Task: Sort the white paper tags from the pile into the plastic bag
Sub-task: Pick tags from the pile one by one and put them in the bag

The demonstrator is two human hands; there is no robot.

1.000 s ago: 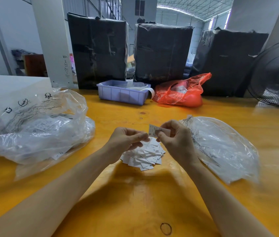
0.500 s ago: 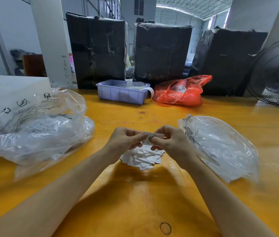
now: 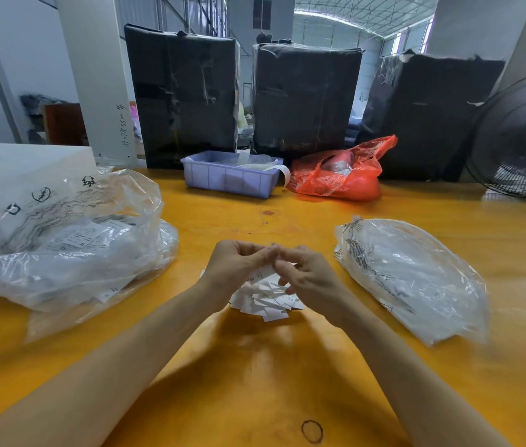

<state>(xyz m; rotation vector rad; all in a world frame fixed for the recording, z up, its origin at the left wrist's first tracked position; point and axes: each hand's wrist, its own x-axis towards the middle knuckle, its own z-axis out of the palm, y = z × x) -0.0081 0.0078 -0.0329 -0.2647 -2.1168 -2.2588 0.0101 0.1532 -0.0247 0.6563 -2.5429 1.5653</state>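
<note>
Two hands (image 3: 274,269) pinch one tag (image 3: 263,273).

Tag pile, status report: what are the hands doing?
Left hand and right hand together pinch one tag above the pile. Clear bag lies right of it. Nothing in the way.

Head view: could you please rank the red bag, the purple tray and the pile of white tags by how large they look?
1. Red bag and purple tray: alike, unranked.
2. Pile of white tags, though nearest.
</note>
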